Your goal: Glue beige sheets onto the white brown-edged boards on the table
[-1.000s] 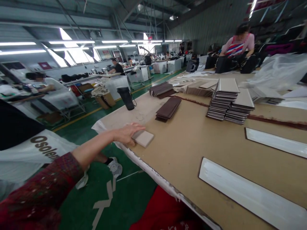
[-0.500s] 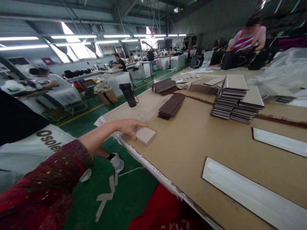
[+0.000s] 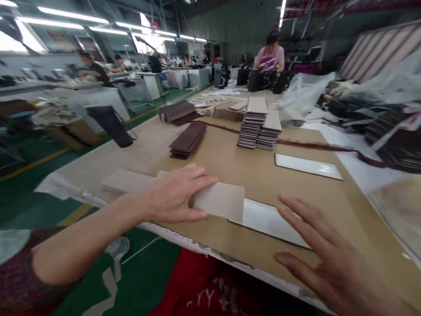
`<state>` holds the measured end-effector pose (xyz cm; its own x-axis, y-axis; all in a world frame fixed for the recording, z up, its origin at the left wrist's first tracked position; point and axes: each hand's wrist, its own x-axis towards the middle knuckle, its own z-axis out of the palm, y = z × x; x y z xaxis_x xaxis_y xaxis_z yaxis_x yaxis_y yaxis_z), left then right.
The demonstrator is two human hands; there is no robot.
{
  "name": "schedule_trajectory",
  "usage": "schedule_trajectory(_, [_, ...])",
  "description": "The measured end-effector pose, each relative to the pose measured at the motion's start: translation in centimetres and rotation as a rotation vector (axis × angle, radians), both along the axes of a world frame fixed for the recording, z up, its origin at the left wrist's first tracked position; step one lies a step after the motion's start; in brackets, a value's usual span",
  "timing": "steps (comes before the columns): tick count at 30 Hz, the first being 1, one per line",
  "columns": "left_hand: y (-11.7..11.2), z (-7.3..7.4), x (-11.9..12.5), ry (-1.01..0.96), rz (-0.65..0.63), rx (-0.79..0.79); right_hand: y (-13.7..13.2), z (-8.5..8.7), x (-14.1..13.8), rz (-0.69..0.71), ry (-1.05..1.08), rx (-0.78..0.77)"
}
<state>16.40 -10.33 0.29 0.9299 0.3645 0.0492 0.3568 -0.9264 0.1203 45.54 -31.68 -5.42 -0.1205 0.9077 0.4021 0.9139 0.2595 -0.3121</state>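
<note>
My left hand grips a flat beige board strip between thumb and fingers. The strip's right end overlaps the left end of a white-coated strip with a dark edge, lying on the table; whether they touch I cannot tell. My right hand is open and holds nothing, its fingers spread over the right part of that coated strip. Behind my left wrist lies a beige board stack, partly hidden by my arm. A second white-coated strip lies farther back.
Brown board strips are piled beyond my left hand. Taller stacks of pale-topped boards stand behind. A black tumbler stands at the table's left. Across the table, a person works among black bags. Clear plastic sheeting lies at the back right.
My left hand has moved right from the beige stack, carrying a board strip to the coated strip. My right hand has come into view. The camera has turned right.
</note>
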Motion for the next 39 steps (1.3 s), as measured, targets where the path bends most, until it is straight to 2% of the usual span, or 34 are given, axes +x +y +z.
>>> schedule_trajectory(2, [-2.0, -0.8, 3.0, -0.068, -0.079, -0.035, 0.8, 0.0, -1.1, 0.056, -0.07, -0.029])
schedule_trajectory(5, [-3.5, -1.6, 5.9, -0.142, -0.156, -0.064, 1.6, 0.1, -1.4, 0.082, -0.112, -0.014])
schedule_trajectory(9, [-4.0, -2.0, 8.1, -0.153, -0.188, -0.025, 0.8, 0.3, -0.4, 0.033, -0.072, -0.039])
schedule_trajectory(13, [-4.1, -1.7, 9.5, -0.134, -0.206, -0.015, 0.1, 0.2, 1.0, 0.017, -0.048, 0.001])
schedule_trajectory(16, [-3.4, -1.4, 9.1, -0.244, -0.169, 0.032, -0.3, 0.1, 3.5, -0.043, -0.023, 0.003])
schedule_trajectory(18, [-2.6, -1.9, 8.0, -0.362, -0.057, 0.021, -1.0, -0.1, 6.1, -0.17, 0.018, -0.003])
schedule_trajectory(20, [-1.9, -3.1, 6.6, -0.4, 0.079, -0.062, -2.0, -0.5, 9.1, -0.344, 0.107, -0.022])
schedule_trajectory(23, [-1.5, -6.3, 5.1, -0.244, 0.17, -0.216, -3.6, -1.5, 12.4, -0.483, 0.235, -0.114])
schedule_trajectory(26, [-2.0, -9.2, 4.9, -0.127, 0.134, -0.311, -4.3, -2.4, 13.1, -0.404, 0.213, -0.199])
schedule_trajectory(29, [-2.3, -10.7, 5.2, -0.16, 0.114, -0.327, -3.8, -3.0, 12.2, -0.229, 0.175, -0.251])
schedule_trajectory(32, [-2.3, -11.0, 5.4, -0.2, 0.118, -0.332, -2.9, -3.5, 11.4, -0.119, 0.125, -0.26])
schedule_trajectory(39, [-2.1, -10.8, 5.3, -0.206, 0.139, -0.352, -1.8, -4.7, 11.3, -0.069, 0.059, -0.265])
